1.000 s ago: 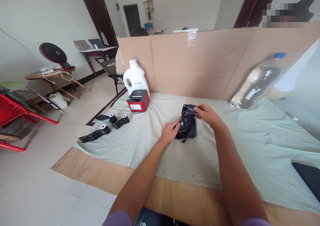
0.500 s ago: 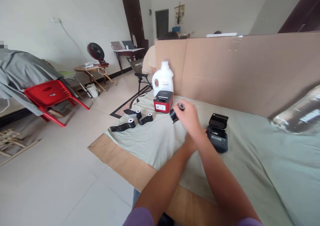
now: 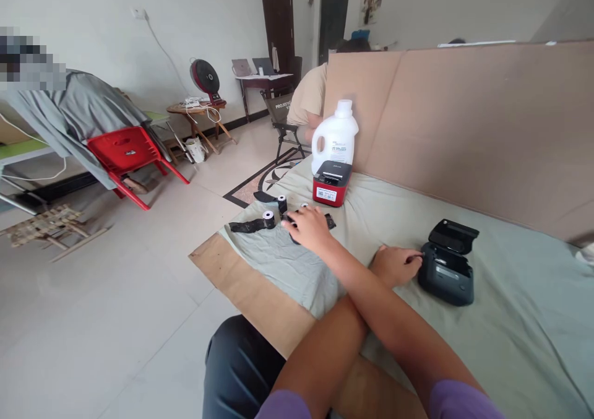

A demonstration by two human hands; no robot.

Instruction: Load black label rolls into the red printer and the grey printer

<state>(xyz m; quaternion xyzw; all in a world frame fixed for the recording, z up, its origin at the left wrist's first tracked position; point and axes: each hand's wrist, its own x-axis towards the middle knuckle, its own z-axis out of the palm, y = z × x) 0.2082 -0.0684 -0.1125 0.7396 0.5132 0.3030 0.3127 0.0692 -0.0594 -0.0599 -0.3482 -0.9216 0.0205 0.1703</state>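
My forearms cross, the right one lying over the left. My right hand point(image 3: 312, 228) is low over the cloth on the left, its fingers curled round a black paper roll point(image 3: 294, 238) that it mostly covers. A black strip point(image 3: 330, 221) sticks out behind this hand. Close by stand several similar rolls with white ends, such as one roll point(image 3: 268, 220) with its tail laid out. My left hand point(image 3: 394, 265) is closed, fingertips at the left side of a black printer point(image 3: 446, 276). Whether it pinches anything is unclear. The printer's lid point(image 3: 452, 236) is raised.
A red and black printer point(image 3: 330, 190) stands before a white jug point(image 3: 336, 137). Behind them rises a cardboard wall point(image 3: 464, 116), with a seated person point(image 3: 309, 97) beyond. The cloth point(image 3: 385, 202) leaves a wooden table edge point(image 3: 250, 295) bare. A red chair point(image 3: 127, 153) stands far left.
My right hand has carried the black roll left and down to the other rolls. My left hand now shows beside the black printer. The view has swung left.
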